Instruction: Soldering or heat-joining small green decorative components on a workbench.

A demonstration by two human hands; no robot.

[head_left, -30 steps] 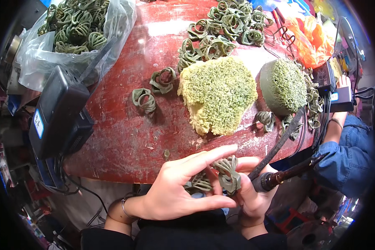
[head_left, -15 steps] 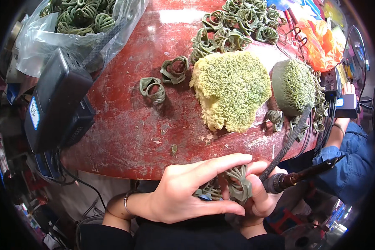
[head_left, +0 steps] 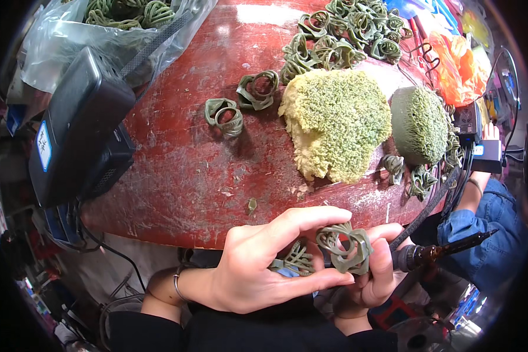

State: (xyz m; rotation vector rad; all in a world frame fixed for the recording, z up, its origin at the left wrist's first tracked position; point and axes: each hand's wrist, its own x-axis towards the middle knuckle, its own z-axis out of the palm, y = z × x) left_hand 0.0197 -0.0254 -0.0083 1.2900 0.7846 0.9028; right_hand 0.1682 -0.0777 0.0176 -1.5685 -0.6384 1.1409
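clear bag (head_left: 48, 58): green rings (head_left: 157, 14) inside | left hand (head_left: 243, 267), right hand (head_left: 383, 268): openwork piece (head_left: 361, 256)

- Yr L hand (head_left: 249, 267): thumb + index around green ring (head_left: 358, 253), 2nd ring (head_left: 297, 259) in its curl.
- Yr R hand (head_left: 380, 278): fingers on green ring's R side, also has dark tool (head_left: 434, 253), tip pointing R.
- Red table (head_left: 176, 193) ahead of you: foam lump (head_left: 337, 126), green block (head_left: 408, 126) just R of it.
- Ring pile (head_left: 361, 32) behind lump; 2 loose rings (head_left: 233, 125) L.
- Clear bag (head_left: 53, 64) w/ rings far L.
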